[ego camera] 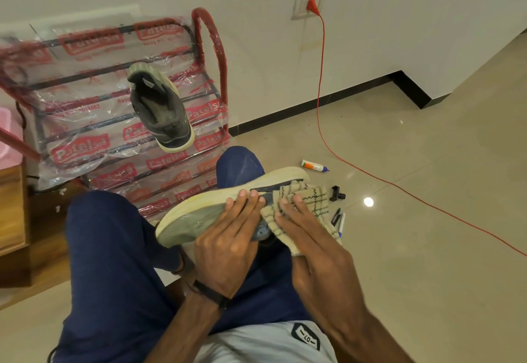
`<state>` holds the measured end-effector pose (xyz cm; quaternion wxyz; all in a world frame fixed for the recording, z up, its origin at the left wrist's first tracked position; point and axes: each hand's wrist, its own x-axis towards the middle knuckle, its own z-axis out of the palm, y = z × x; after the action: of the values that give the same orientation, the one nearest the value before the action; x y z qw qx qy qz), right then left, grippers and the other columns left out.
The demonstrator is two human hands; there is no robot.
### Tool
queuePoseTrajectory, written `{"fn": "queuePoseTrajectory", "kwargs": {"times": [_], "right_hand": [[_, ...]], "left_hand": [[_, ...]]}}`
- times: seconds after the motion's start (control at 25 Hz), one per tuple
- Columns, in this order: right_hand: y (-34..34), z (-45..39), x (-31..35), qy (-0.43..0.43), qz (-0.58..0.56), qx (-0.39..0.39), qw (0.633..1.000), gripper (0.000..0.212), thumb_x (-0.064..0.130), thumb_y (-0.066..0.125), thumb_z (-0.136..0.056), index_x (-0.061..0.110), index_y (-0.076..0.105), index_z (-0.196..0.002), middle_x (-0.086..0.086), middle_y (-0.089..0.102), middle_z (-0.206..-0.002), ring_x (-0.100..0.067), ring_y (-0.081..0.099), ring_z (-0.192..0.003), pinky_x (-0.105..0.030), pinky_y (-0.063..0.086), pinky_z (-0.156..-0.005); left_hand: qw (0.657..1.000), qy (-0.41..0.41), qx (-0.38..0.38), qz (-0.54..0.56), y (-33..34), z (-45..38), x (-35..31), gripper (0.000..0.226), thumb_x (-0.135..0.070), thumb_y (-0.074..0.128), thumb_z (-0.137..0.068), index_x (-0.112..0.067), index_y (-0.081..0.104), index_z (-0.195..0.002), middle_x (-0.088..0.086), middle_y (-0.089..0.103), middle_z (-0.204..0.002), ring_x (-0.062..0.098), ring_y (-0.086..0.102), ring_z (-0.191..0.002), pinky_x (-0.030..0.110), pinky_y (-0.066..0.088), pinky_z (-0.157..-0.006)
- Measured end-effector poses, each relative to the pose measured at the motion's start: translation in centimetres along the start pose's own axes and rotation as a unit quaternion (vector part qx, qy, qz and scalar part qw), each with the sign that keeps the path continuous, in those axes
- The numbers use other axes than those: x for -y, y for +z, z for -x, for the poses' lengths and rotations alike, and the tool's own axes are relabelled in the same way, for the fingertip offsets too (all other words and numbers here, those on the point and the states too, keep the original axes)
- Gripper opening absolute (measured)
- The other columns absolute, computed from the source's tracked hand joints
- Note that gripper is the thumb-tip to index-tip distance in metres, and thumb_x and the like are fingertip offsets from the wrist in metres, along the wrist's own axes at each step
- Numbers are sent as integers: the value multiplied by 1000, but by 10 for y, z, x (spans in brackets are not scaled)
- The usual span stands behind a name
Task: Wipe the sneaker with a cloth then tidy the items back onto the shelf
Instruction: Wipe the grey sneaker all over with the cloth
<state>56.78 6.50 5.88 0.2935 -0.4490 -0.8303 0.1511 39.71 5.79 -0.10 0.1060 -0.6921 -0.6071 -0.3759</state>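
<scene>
Sneaker (199,214): grey-green upper with a thick cream sole, lying on its side across the person's lap, sole turned toward the shelf.
Left hand (228,245): curled over the middle of the sneaker, fingertips hooked on the sole's edge, gripping it.
Right hand (308,234): just right of the left hand, fingers pressing a crumpled cloth (308,200) against the shoe's heel end and holding it there.
Cloth: beige, ribbed, crossed with dark green lines.
Shelf (119,111): far left, red and black metal rack wrapped in clear printed plastic; a second grey sneaker (162,111) rests on it, toe down.
Floor (427,220): glossy beige tiles; glue bottle (313,166), pens (338,218) and a small black clip (336,193) lie right of the shoe.
Wall: white, with a socket and an orange cable (321,77) trailing down across the floor.
</scene>
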Motion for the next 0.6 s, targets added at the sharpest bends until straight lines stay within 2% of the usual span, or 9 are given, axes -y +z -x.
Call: {"fn": "queuePoseTrajectory", "kwargs": {"times": [0.12,0.2,0.32,0.36,0.48,0.6], "right_hand": [[0,-3,3,-48,24,-1,999,52,-12,46,-88,9,65,-132,0,53,-148,-16,42,-144,-34,40,-115],[7,-2,-4,-60,57,9,997,51,-9,40,-92,11,65,-133,-1,53,-147,-17,41,-144,-37,39,-116],[11,-6,-32,10,74,22,997,64,-14,59,-82,16,61,-138,1,48,-153,-16,33,-148,-47,41,-113],[10,-7,-38,41,64,21,997,65,-14,58,-82,18,60,-139,2,45,-155,-15,32,-149,-47,43,-112],[11,-11,-38,112,33,3,993,74,-15,53,-78,22,58,-141,7,40,-158,-12,31,-149,-41,44,-112],[13,-14,-34,142,7,-8,990,78,-20,57,-75,23,59,-140,9,41,-157,-11,33,-148,-32,39,-113]], "left_hand": [[1000,8,-1,2,3,-2,-11,28,-6,76,-87,-2,76,-114,8,58,-138,24,59,-130,39,49,-109],[1000,1,7,7,4,-3,-14,24,-8,73,-90,-1,75,-112,9,56,-139,31,54,-135,42,43,-115],[999,-9,47,-7,2,-6,-9,43,-16,70,-91,-3,66,-131,10,56,-147,31,44,-145,48,36,-120],[998,-11,56,-7,0,-6,-6,48,-18,71,-89,-3,64,-134,9,55,-148,29,43,-146,48,36,-120],[996,-1,91,21,-17,-7,8,55,-29,74,-91,-6,60,-139,6,52,-151,24,40,-148,47,36,-119],[988,62,137,38,-35,-8,27,52,-30,68,-98,-8,57,-143,6,48,-154,19,38,-149,44,35,-120]]}}
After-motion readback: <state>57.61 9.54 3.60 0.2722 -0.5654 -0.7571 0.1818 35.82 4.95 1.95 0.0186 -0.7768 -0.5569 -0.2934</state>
